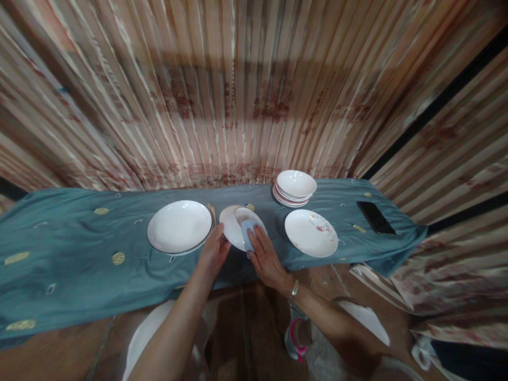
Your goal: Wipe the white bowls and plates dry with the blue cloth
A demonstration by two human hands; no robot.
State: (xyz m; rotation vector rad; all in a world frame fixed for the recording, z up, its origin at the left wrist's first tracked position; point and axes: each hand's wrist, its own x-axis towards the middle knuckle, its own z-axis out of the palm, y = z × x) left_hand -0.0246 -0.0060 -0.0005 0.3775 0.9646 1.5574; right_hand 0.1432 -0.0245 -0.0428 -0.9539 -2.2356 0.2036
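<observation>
My left hand point(216, 246) grips the left edge of a small white bowl point(229, 223), holding it tilted above the table. My right hand point(265, 257) is closed on a light blue cloth point(248, 230) and presses it against the bowl's right side. Fingers and cloth cover part of the bowl, so its full shape is hidden. Left of my hands lies a large white plate point(179, 226), apparently on top of another. A white plate with a flower pattern point(311, 233) lies to the right. Behind it stands a stack of white bowls point(296, 185) with reddish bands.
A teal patterned cloth point(87, 238) covers the long narrow table. Wooden chopsticks point(211, 210) lie beside the large plate, partly hidden. A black phone point(375, 217) rests near the right end. Pleated curtains point(238, 106) hang behind the table and at the right.
</observation>
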